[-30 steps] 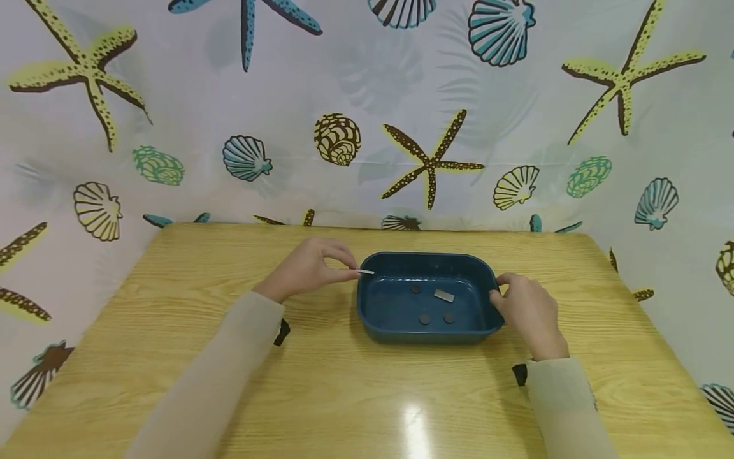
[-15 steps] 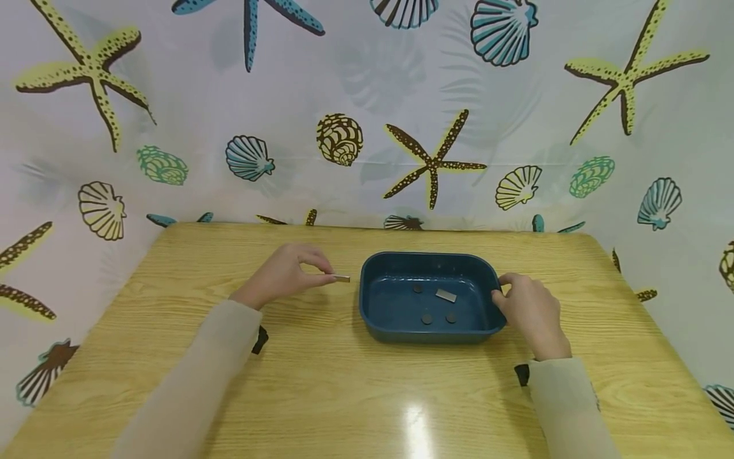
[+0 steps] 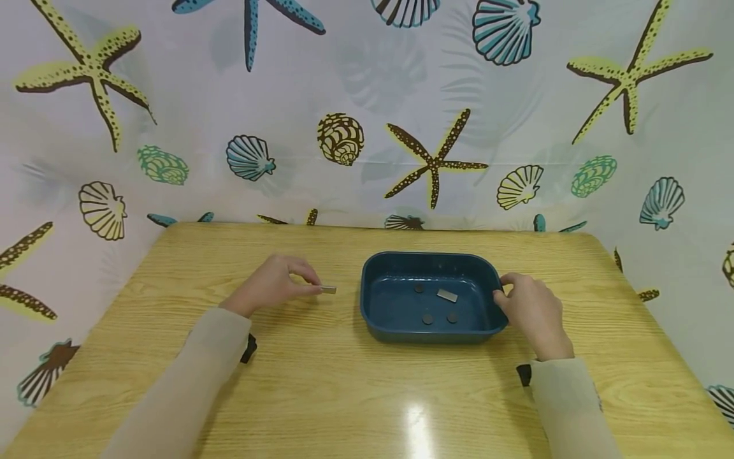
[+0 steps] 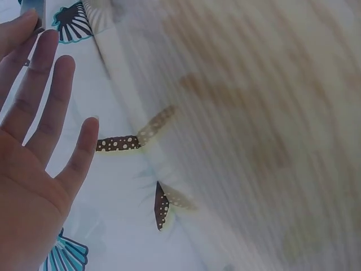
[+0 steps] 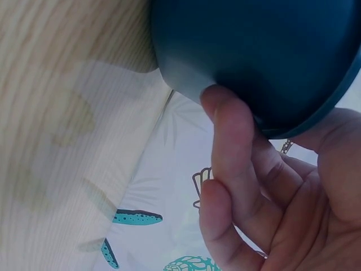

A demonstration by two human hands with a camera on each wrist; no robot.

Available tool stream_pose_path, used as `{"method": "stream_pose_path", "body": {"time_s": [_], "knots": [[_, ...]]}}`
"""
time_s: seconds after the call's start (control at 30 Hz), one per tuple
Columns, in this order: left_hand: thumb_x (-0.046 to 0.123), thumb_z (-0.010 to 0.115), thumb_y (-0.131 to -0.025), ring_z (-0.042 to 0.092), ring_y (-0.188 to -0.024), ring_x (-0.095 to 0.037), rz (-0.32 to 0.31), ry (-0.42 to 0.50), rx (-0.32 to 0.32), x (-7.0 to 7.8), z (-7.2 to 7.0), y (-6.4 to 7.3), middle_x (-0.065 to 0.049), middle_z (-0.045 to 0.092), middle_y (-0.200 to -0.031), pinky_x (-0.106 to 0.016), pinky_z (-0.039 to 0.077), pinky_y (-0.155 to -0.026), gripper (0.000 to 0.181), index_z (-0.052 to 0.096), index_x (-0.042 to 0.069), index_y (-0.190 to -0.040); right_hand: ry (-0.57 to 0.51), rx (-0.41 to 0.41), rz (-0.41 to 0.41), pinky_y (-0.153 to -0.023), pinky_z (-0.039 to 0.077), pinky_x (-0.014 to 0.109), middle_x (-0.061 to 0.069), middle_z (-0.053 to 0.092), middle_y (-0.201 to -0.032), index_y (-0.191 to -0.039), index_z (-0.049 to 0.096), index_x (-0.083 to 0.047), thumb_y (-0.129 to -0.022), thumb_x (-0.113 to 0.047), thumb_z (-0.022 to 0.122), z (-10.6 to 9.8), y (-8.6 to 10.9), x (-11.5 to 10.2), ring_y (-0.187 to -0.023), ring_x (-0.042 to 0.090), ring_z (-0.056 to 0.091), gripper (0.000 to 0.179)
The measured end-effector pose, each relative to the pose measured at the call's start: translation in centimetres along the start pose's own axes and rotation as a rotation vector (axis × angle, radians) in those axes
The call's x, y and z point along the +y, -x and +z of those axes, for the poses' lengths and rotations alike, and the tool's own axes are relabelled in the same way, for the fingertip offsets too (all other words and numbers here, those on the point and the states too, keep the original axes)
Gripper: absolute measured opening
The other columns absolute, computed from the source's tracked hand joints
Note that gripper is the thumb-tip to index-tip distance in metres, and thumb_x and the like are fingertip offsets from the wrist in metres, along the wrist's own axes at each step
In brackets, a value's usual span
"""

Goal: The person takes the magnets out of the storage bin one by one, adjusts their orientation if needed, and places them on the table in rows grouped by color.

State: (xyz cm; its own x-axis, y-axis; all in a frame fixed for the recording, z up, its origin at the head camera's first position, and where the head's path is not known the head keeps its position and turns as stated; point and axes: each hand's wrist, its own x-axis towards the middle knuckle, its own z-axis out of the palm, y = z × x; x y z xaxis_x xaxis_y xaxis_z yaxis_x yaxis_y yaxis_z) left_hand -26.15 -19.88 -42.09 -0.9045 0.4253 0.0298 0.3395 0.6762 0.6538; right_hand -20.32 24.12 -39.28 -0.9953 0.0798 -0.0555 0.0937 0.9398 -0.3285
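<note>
My left hand pinches a small flat silver bar between thumb and fingertips, over the table left of a dark blue plastic bin. In the left wrist view the bar is cut off at the top corner, and the other fingers spread away from it. My right hand grips the bin's right end. Seen from the right wrist, its fingers press the outer wall while the thumb goes over the rim. Inside the bin lie a similar silver bar and small dark discs.
The wood-grain table runs under both arms. Behind it and along the sides hangs a white cloth printed with starfish and shells. A bright light reflection shows on the table's front part.
My left hand has moved left and slightly nearer, carrying the silver bar from above the bin's left rim to over the table. My right hand stays on the bin, whose contents look unchanged.
</note>
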Motion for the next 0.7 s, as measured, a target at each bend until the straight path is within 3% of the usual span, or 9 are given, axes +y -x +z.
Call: {"method": "stream_pose_path", "body": {"time_s": [0.23,0.53,0.7], "knots": [[0.027,0.078,-0.093,0.068,-0.105,-0.022,-0.015,-0.028,-0.052,-0.6,0.6,-0.3,0.001,0.076,-0.106,-0.047,0.055,-0.095,0.005,0.083,0.026,-0.091,-0.003,-0.008,0.008,-0.050,0.044,0.030,0.019,0.075,-0.104,-0.137,0.063,-0.002,-0.101,-0.026,0.063,0.0,-0.1,0.2,-0.066,0.022,0.063,0.043],[0.027,0.079,-0.092,0.066,-0.092,-0.014,0.006,-0.053,-0.088,-0.6,1.6,-0.9,0.004,0.076,-0.098,-0.039,0.055,-0.087,0.006,0.083,0.025,-0.088,-0.007,-0.010,0.006,-0.050,0.044,0.030,0.019,0.075,-0.104,-0.136,0.064,-0.002,-0.101,-0.026,0.063,0.1,-0.1,0.1,-0.066,0.021,0.063,0.042],[0.027,0.080,-0.091,0.065,-0.090,-0.013,0.001,-0.103,-0.101,-0.4,1.9,-1.2,0.004,0.075,-0.096,-0.039,0.055,-0.089,0.005,0.083,0.023,-0.088,-0.002,-0.005,0.003,-0.049,0.043,0.029,0.018,0.075,-0.102,-0.136,0.064,-0.001,-0.101,-0.025,0.063,0.0,-0.1,0.1,-0.064,0.021,0.062,0.042]]}}
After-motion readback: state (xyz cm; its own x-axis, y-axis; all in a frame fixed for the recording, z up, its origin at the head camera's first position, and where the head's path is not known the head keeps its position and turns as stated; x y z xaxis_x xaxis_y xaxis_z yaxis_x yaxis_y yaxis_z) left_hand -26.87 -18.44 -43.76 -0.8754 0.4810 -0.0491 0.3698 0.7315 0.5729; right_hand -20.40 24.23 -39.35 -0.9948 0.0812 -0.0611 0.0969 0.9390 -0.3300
